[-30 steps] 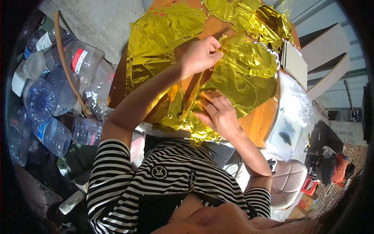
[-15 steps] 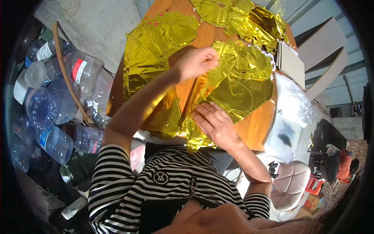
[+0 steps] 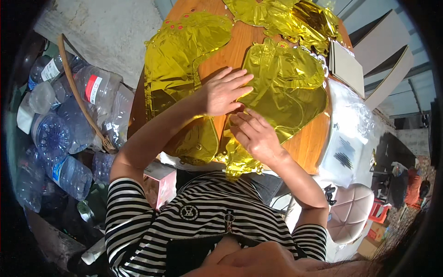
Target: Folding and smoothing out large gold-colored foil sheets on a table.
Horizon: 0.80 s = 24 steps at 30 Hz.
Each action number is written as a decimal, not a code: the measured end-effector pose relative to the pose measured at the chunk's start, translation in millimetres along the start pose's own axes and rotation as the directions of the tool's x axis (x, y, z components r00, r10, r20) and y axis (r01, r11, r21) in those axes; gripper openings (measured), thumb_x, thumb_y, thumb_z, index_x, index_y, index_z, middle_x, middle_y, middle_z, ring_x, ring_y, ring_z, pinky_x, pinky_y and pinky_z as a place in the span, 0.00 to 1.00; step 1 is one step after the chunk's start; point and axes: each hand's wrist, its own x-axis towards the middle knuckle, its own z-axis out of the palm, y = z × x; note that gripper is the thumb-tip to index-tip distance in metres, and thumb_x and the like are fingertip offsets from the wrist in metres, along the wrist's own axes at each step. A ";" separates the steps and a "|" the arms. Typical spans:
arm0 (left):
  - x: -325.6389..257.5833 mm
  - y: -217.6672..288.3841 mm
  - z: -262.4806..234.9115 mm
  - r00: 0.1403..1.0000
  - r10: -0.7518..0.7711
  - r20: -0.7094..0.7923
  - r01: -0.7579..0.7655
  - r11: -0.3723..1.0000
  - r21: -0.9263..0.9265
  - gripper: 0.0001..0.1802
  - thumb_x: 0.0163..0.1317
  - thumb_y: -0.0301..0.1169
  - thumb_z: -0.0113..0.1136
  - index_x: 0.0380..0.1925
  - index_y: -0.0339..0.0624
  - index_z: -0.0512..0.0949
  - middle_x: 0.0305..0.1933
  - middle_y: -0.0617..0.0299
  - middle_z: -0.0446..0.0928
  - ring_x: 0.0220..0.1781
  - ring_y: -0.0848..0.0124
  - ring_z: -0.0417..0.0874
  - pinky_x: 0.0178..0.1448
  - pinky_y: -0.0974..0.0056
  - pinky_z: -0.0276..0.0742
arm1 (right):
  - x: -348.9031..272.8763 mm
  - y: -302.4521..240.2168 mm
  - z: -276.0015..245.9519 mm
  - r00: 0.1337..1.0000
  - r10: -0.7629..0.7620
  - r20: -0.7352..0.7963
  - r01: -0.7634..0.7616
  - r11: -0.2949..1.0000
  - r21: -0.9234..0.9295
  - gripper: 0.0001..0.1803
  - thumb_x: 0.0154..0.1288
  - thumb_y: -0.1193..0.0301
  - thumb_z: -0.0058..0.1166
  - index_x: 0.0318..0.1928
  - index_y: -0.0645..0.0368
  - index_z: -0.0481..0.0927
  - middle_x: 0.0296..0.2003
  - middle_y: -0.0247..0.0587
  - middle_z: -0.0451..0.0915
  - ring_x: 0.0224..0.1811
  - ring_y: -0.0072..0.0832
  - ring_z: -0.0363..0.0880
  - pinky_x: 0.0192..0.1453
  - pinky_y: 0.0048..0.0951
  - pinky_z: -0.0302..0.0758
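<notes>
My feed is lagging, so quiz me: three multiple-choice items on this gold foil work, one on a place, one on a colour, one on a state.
1. Where do the empty plastic bottles lie?
A. left of the table
B. on the table
C. on the chair

2. What colour is the foil sheet under the hands?
A. silver
B. gold
C. red

3. How is the left hand?
A. clenched in a fist
B. flat, fingers spread
C. lifted clear of the table

Key: 1 A, they pile up beside the wooden table; 2 B, it shines yellow-gold; 3 B, the palm presses down next to the right hand.
</notes>
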 end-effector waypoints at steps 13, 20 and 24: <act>3.0 1.2 14.9 0.994 0.000 0.112 -0.003 1.000 0.030 0.33 0.64 0.47 0.66 0.66 0.45 0.74 0.77 0.53 0.64 0.80 0.58 0.61 0.81 0.48 0.53 | -5.2 -20.8 -14.7 0.981 0.163 0.105 -0.174 0.980 0.098 0.20 0.56 0.63 0.67 0.48 0.58 0.86 0.53 0.43 0.82 0.57 0.39 0.80 0.67 0.45 0.75; 23.4 -5.8 -0.8 0.992 0.018 0.121 -0.014 0.999 -0.037 0.32 0.65 0.46 0.66 0.65 0.42 0.75 0.75 0.51 0.66 0.79 0.56 0.63 0.81 0.47 0.54 | -18.6 -26.1 -7.5 0.975 0.154 0.160 -0.174 0.977 0.120 0.21 0.59 0.60 0.67 0.50 0.58 0.84 0.56 0.46 0.80 0.62 0.40 0.78 0.69 0.45 0.72; 44.4 -20.6 24.0 0.994 0.045 0.100 -0.042 0.999 -0.025 0.29 0.71 0.43 0.59 0.65 0.37 0.74 0.76 0.47 0.65 0.80 0.53 0.61 0.82 0.50 0.56 | -18.6 -28.8 -8.2 0.978 0.145 0.147 -0.165 0.978 0.128 0.21 0.59 0.60 0.67 0.49 0.58 0.84 0.56 0.45 0.80 0.62 0.40 0.77 0.69 0.44 0.72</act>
